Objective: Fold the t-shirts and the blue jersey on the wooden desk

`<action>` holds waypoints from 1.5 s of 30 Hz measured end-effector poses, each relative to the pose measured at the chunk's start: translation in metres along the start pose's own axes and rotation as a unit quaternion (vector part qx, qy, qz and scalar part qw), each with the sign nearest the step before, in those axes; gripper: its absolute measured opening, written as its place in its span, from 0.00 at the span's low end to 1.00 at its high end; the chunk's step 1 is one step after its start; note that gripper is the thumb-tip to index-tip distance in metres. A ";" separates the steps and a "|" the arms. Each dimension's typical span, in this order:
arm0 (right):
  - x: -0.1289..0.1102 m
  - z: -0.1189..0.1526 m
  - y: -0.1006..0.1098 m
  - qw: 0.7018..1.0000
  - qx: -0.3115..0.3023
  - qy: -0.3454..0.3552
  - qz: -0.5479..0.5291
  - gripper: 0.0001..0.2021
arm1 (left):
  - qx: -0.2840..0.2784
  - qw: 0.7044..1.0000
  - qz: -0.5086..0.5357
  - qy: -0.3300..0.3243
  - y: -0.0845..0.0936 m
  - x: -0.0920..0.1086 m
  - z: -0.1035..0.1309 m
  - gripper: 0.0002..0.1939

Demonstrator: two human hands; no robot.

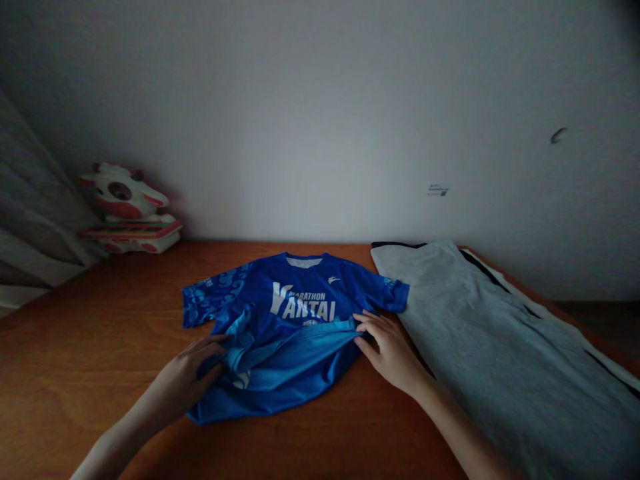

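A blue short-sleeved T-shirt (280, 280) with white "Marathon Yantai" lettering lies front up on the wooden table, its neck toward the wall. Its lower part is lifted and bunched, showing lighter blue cloth. At the shirt's left side, my left hand (203, 360) is closed on the gathered fabric, with some fingertips hidden. My right hand (383, 343) pinches the hem on the right between thumb and fingers. Between the two hands the hem runs in a loose fold just under the lettering.
Grey cloth garments (480, 320) lie stacked along the right of the wooden table (100, 340), touching the right sleeve. A cow-shaped toy keyboard (133, 213) stands at the back left by a curtain (40, 200). Behind is a white wall (310, 120) with a hook (557, 135).
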State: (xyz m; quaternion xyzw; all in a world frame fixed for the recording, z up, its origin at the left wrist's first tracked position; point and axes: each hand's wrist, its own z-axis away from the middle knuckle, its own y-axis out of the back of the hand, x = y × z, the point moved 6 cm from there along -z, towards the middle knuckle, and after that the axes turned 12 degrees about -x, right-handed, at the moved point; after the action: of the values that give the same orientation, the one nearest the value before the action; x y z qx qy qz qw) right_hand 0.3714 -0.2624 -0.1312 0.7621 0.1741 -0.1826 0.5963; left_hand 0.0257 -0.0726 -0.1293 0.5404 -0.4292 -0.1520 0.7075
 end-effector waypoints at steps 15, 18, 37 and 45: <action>-0.003 0.040 0.033 0.979 -0.014 -0.111 -0.169 0.18 | 0.005 0.999 0.002 0.034 0.026 0.027 -0.028 0.26; 0.025 0.023 0.036 0.988 0.040 -0.122 -0.084 0.20 | 0.035 0.999 -0.035 -0.018 0.021 0.033 -0.061 0.27; 0.152 -0.051 0.061 0.904 -0.015 -0.384 0.185 0.20 | -0.003 0.964 -0.178 0.199 -0.019 -0.021 -0.104 0.40; 0.170 -0.066 0.075 0.928 0.065 -0.362 0.057 0.18 | -0.039 0.989 -0.104 -0.096 -0.025 0.097 -0.127 0.25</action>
State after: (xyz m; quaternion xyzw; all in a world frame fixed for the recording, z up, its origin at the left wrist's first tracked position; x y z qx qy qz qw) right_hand 0.5604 -0.2068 -0.1358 0.6903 -0.1097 -0.4223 0.5772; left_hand 0.1867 -0.0669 -0.1152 0.5368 -0.4306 -0.2928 0.6638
